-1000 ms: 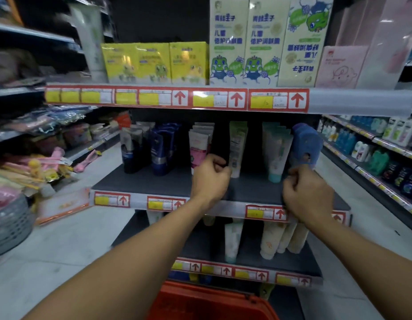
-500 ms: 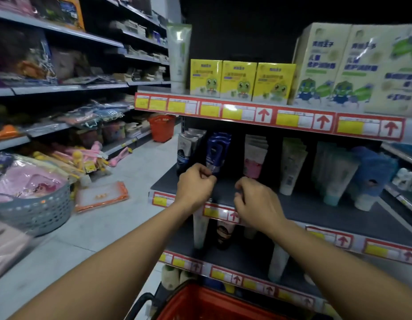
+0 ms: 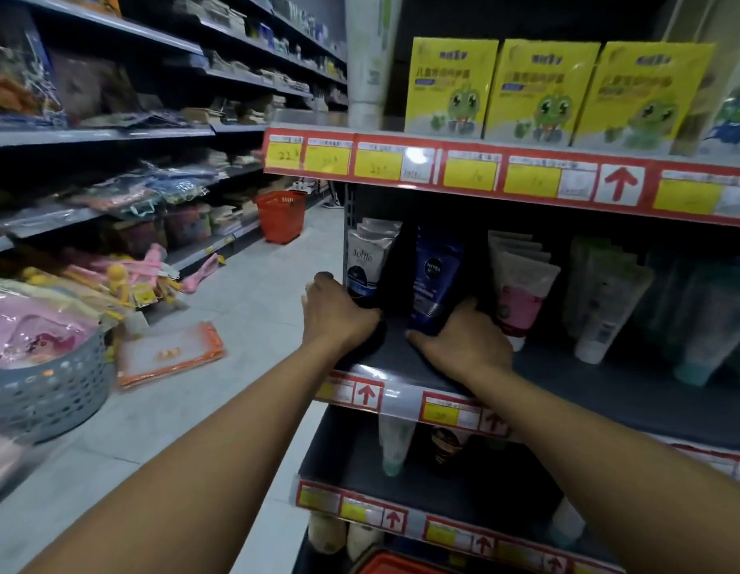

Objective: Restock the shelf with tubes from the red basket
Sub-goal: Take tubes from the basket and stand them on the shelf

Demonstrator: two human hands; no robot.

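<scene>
tubes (image 3: 436, 275) — upright rows, caps down | shelf (image 3: 567, 391) dark | red basket (image 3: 395, 563) — apparently below

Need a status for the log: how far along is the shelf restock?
Done: the middle shelf already carries rows of tubes, with pink tubes further right. In hand: the left hand is at the white-and-grey tubes and the right hand is at the blue tubes, apparently straightening them; neither grip is clearly visible. Left: only a corner of the red basket shows, so remaining stock can't be judged.
</scene>
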